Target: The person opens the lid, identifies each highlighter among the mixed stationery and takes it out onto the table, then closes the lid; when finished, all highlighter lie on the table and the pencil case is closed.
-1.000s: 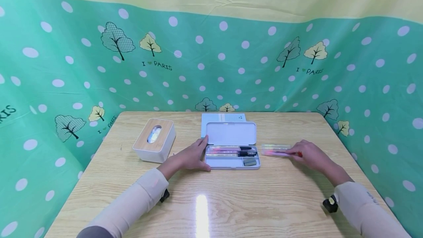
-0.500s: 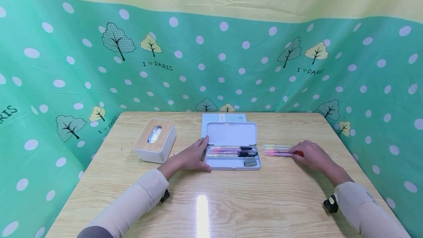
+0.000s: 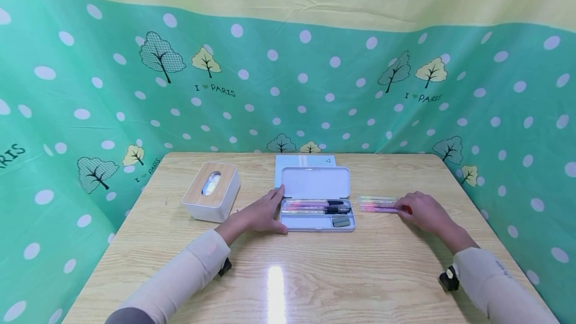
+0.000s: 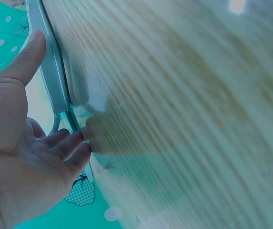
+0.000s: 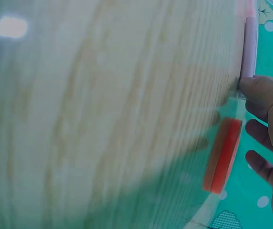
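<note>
An open white pencil case with several pens and a grey eraser lies on the table. My left hand rests against its left end, thumb by the front corner and fingers toward the hinge; in the left wrist view the thumb touches the case's side. Right of the case several translucent pens lie side by side. My right hand pinches the end of the nearest one, a pink and lilac pen. A flat red object lies beside the right fingers; its kind is unclear.
A white tissue box with a wooden top stands left of the left hand. Behind the case lid lies a light blue booklet, partly covered. A dotted green curtain hangs beyond the table's back edge.
The pink and lilac pen in my right hand has shifted slightly and now lies straighter beside the other pens. My left hand has stayed at the pencil case.
</note>
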A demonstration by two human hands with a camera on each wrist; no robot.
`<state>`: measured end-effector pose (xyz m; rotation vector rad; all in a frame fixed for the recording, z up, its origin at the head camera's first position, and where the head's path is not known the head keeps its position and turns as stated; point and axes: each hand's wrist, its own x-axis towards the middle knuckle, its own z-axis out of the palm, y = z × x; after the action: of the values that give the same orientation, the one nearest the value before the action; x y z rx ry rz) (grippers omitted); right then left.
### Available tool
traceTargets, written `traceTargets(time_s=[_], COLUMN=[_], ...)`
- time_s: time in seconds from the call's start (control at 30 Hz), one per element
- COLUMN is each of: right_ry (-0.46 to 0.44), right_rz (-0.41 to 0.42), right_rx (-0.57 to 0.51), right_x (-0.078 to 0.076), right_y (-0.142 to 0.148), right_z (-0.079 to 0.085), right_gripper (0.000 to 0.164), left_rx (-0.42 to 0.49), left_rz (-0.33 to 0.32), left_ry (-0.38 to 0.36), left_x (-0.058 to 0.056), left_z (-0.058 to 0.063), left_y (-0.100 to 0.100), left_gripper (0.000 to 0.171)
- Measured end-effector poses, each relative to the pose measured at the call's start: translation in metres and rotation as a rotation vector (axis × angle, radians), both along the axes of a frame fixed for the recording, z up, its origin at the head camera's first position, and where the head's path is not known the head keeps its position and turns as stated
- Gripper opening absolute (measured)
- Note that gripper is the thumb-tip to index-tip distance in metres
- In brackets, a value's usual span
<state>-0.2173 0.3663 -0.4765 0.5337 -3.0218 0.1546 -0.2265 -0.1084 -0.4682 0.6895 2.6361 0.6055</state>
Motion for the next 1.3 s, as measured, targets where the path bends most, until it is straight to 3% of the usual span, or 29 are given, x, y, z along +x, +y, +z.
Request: traceTargets(time_s=[0.43,0.7,0.93,1.3], right_ry=[0.004,0.0,0.034,0.004], right_rz=[-0.01,-0.004,0.071,0.125], right_rx=[-0.015,-0.03,-0.018,-0.019], right_x=[-0.002,-0.002,-0.002,-0.007], right_y=[0.001,-0.007,-0.03,-0.077], right_z=[0.001,0.012,0.024,0.035], right_gripper=[0.012,0.013,0.014,0.022], left_rx=[0.009,0.006,0.006,0.014], left_rz=[0.001,0.006,0.003,-0.005], left_ry=[-0.004,-0.005,-0.001,0.0], left_x=[-0.001,0.0,0.001,0.0], left_z=[-0.001,0.0,0.0,0.0], left_y=[0.0,0.0,0.0,-0.001], left_gripper=[0.128,0.127,0.127,0.128])
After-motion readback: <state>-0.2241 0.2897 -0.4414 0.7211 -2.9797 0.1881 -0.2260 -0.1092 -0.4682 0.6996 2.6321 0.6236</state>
